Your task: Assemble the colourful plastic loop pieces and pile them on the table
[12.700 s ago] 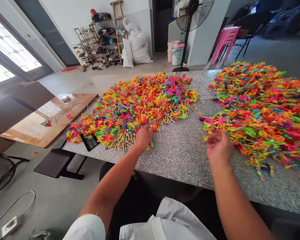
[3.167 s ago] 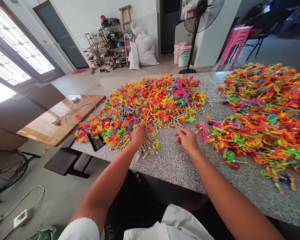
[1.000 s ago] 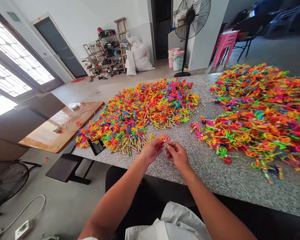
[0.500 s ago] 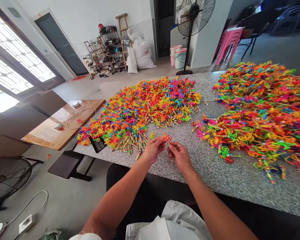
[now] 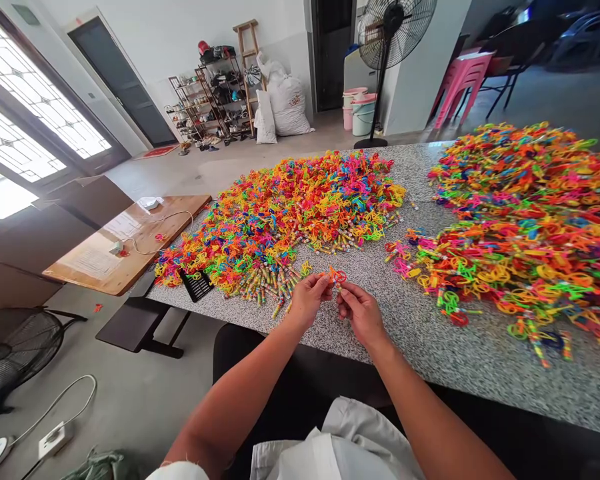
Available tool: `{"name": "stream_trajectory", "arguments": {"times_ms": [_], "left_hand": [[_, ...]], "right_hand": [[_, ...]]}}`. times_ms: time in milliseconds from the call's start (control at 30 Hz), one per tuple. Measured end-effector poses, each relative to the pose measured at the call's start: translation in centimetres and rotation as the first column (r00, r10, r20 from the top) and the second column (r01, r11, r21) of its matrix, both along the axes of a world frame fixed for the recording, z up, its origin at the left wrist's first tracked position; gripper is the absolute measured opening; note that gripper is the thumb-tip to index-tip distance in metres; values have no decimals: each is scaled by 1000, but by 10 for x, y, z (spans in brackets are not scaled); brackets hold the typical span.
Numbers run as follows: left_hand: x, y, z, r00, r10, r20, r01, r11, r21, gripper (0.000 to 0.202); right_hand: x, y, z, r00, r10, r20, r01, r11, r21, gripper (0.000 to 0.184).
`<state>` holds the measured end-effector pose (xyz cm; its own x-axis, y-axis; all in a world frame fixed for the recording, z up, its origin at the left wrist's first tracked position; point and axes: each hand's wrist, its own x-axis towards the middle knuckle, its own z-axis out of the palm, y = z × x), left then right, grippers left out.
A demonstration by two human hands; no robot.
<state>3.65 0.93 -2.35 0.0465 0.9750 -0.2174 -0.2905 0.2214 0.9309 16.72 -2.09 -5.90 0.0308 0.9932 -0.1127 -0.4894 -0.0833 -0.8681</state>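
Just above the speckled stone table (image 5: 410,347), my two hands are close together. Fingertips and thumb of my left hand (image 5: 309,298) pinch a small orange plastic piece. Beside it, a red plastic loop (image 5: 340,276) stands up between the hands, and my right hand (image 5: 361,312) is closed with its fingertips right below that loop. The lower part of what they hold is hidden by the fingers. Several patterned paper-wrapped tubes (image 5: 263,283) lie to the left of my left hand, at the front of a big heap of colourful plastic pieces (image 5: 305,200).
A second heap of colourful pieces (image 5: 530,247) covers the table's right side. A black slotted tray (image 5: 197,287) sits at the left edge, near a wooden board (image 5: 95,260). Beyond are a standing fan (image 5: 394,20), white sacks (image 5: 287,100) and pink stools (image 5: 465,80).
Both hands keep their pinch on the small orange and red plastic piece and have barely moved. The view has shifted very slightly; the heaps look the same.
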Motion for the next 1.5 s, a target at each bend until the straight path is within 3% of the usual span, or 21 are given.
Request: {"name": "stream_trajectory", "arguments": {"times_ms": [400, 733, 900, 1000, 1133, 1233, 1400, 1500], "left_hand": [[2, -2, -6, 995, 13, -98, -5, 997, 83, 41], [2, -3, -7, 983, -12, -185, 38, 990, 135, 38], [3, -5, -1, 978, -151, -144, 157, 987, 34, 45], [-2, -3, -2, 966, -211, -153, 206, 978, -43, 49], [-9, -1, -6, 931, -233, -280, 244, 970, 3, 50], [-7, -3, -11, 932, -201, -301, 219, 975, 27, 48], [10, -12, -23, 902, -33, -431, 83, 992, 98, 44], [13, -12, -27, 858, -96, -505, 158, 984, 82, 46]], "right_hand": [[-2, -3, 1, 993, -79, 92, 77, 997, 30, 44], [0, -7, -6, 990, -55, 133, 51, 998, 31, 38], [1, -4, 3, 995, -84, 47, 87, 994, -62, 39], [3, -1, 3, 985, -90, 145, 95, 995, -27, 39], [8, 0, -1, 970, -4, 242, 8, 1000, -18, 41], [5, -3, -3, 963, -31, 268, 42, 998, -36, 40], [-6, -15, -5, 956, -91, 279, 115, 991, -68, 39], [4, -18, -6, 929, -46, 367, 72, 996, -57, 37]]}}
